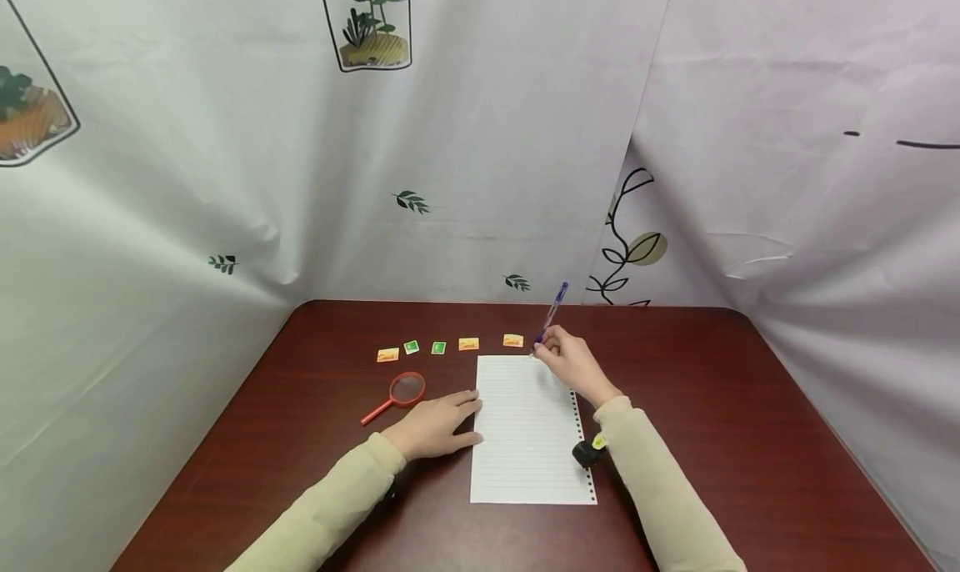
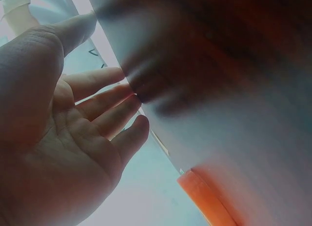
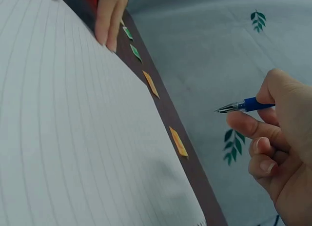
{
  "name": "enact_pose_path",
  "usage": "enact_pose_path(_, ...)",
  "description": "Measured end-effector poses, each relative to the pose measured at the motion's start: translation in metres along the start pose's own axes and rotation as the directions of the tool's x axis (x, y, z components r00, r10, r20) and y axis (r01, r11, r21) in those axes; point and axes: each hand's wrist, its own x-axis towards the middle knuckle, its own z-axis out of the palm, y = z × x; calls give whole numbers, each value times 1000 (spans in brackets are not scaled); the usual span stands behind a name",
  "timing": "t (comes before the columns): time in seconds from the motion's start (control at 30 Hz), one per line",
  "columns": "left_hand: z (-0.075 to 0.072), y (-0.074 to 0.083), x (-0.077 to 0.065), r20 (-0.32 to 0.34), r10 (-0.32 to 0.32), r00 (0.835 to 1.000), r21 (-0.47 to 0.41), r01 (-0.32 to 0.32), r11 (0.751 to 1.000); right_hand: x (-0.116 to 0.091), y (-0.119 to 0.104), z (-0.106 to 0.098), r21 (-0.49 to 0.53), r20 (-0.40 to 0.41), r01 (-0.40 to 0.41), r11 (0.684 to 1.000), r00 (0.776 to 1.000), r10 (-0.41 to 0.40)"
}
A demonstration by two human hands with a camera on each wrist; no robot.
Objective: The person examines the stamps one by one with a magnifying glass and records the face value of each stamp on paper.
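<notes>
A sheet of lined paper (image 1: 525, 439) with punched holes down its right side lies on the table. My left hand (image 1: 438, 424) rests at the sheet's left edge, fingers extended and fingertips on the margin; the left wrist view shows its open palm. Above the sheet's top right corner, my right hand (image 1: 573, 363) pinches a blue pen (image 1: 553, 309) between thumb and fingers. In the right wrist view the bare tip of the pen (image 3: 234, 108) points out past the fingers, raised over the paper.
A red magnifying glass (image 1: 393, 398) lies left of the paper, near my left hand. Beyond the sheet, small stickers sit in a row: orange ones such as the orange sticker (image 1: 468, 343), and two green ones, including a green sticker (image 1: 438, 348). A printed curtain (image 1: 480, 138) hangs behind the table.
</notes>
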Motion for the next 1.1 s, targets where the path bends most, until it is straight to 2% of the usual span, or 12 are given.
enact_pose_path(0.43,-2,-1,3,8,-12,1000,-18,12,1000,6,-19,48,58,-18,-23,998,1000,24)
enact_pose_path(0.73,1,0,3,12,3,1000,-38,-3,999,5,-18,80,188,-12,-53,981,998,56)
enact_pose_path(1.1,0,-1,4,24,-11,1000,-24,12,1000,3,-12,93,243,-6,-88,966,996,92)
